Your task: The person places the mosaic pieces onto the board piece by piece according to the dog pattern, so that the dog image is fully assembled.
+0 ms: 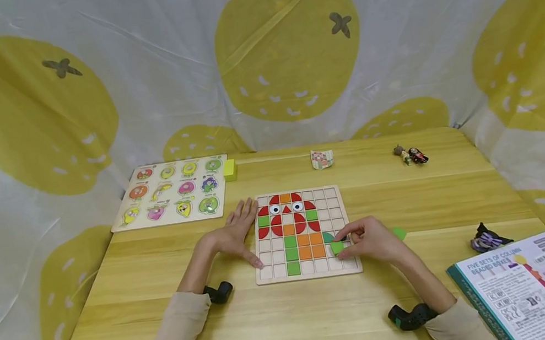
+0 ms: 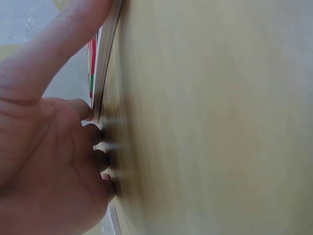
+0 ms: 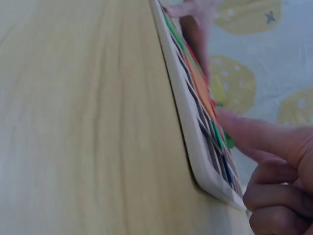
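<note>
A wooden grid board lies on the table with red, orange, green and white-eyed tiles forming a figure in its cells. My left hand rests at the board's left edge, fingers spread and thumb over the lower-left rim. Over the lower right cells, my right hand pinches a green square tile between thumb and index finger. Just above it sits a teal rounded tile, and a dark blue piece is partly hidden under the fingers. In the right wrist view, the fingertips are right at the board's surface.
A fruit puzzle board lies back left beside a yellow block. A patterned paper piece and small figurines lie at the back. Rightward are a green piece, a dark hair clip and a box.
</note>
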Demonstrator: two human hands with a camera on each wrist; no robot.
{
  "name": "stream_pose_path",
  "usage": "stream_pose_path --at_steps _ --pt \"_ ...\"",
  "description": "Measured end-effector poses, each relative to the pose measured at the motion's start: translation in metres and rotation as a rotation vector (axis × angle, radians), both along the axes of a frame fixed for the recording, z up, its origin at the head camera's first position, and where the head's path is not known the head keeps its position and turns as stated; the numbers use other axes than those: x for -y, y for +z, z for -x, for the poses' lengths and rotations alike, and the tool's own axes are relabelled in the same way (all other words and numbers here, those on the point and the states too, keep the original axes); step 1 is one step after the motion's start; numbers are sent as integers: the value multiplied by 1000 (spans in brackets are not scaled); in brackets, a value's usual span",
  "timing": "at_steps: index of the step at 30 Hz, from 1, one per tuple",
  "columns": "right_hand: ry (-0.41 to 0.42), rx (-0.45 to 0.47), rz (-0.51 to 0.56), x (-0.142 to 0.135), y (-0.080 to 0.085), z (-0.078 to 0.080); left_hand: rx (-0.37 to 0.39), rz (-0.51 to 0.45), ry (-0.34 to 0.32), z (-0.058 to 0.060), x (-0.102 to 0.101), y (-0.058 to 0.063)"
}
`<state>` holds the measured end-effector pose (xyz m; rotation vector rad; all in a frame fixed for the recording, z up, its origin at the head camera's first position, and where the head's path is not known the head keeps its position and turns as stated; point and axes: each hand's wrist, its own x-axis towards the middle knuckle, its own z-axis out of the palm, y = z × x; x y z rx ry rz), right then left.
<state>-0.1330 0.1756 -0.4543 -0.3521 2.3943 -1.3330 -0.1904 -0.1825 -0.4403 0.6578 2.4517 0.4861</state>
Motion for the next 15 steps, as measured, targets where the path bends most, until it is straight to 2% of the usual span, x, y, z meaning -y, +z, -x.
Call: stream_pose_path --at_steps 5,15 --pt "-26 -18 -72 15 -2 1 -5 4 5 1 1 1" --pt "-9 10 5 13 -4 2 -8 5 5 0 -1 1"
